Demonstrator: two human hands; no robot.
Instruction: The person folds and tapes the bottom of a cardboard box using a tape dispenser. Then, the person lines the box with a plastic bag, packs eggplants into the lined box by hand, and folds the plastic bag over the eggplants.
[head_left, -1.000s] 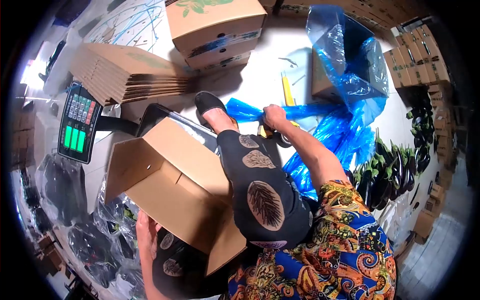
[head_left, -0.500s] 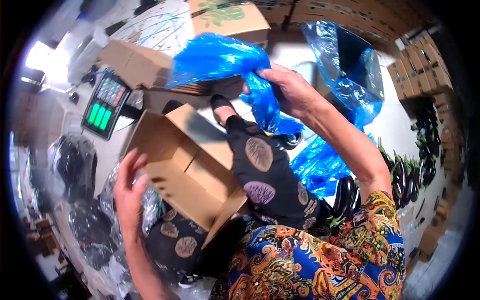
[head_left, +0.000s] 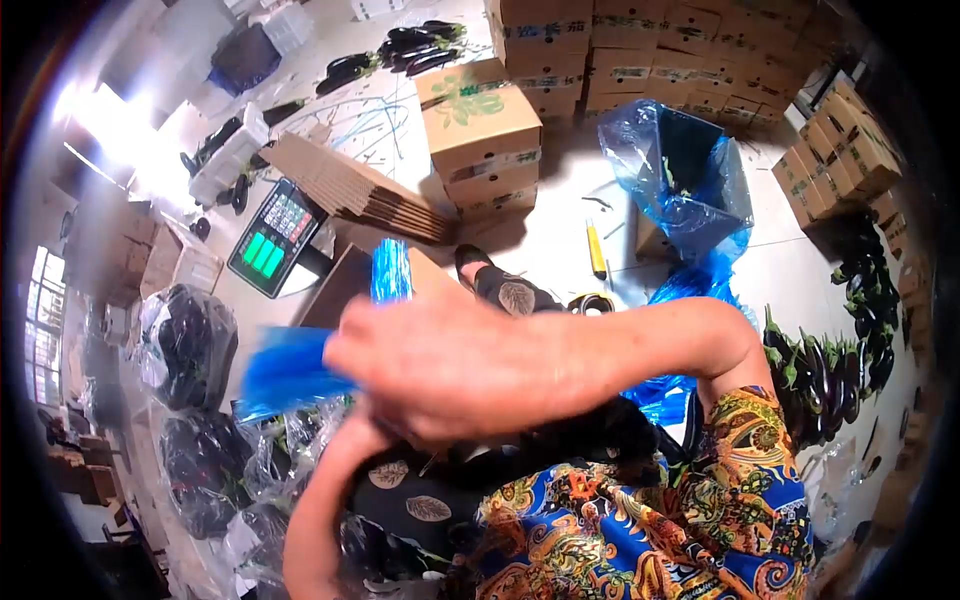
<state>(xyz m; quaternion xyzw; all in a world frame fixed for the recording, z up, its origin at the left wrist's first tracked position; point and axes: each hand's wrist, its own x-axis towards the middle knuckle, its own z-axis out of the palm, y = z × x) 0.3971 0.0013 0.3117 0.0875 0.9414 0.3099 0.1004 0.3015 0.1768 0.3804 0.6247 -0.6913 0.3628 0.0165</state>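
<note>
My right hand (head_left: pixel 450 365) is closed on a crumpled blue plastic bag (head_left: pixel 295 370), held up close to the camera. One part of the bag sticks out to the left, blurred by motion, and another stands up above the knuckles. My left hand (head_left: pixel 365 430) is just under the right one; its fingers are hidden, so I cannot see whether it grips the bag. Behind both hands is the open cardboard box (head_left: pixel 330 285), mostly covered from view.
A lit digital scale (head_left: pixel 278 240) stands left of flattened cardboard (head_left: pixel 365 190). Ahead are a closed carton (head_left: pixel 480 125), a yellow-handled tool (head_left: pixel 596 248) and a blue-lined bin (head_left: pixel 690 170). Eggplants (head_left: pixel 820 375) lie at right, bagged ones (head_left: pixel 185 340) at left.
My right hand has swung left and nearer the camera with the blue bag. My left hand has moved right to meet it. The view has tilted up, showing more floor and cartons.
</note>
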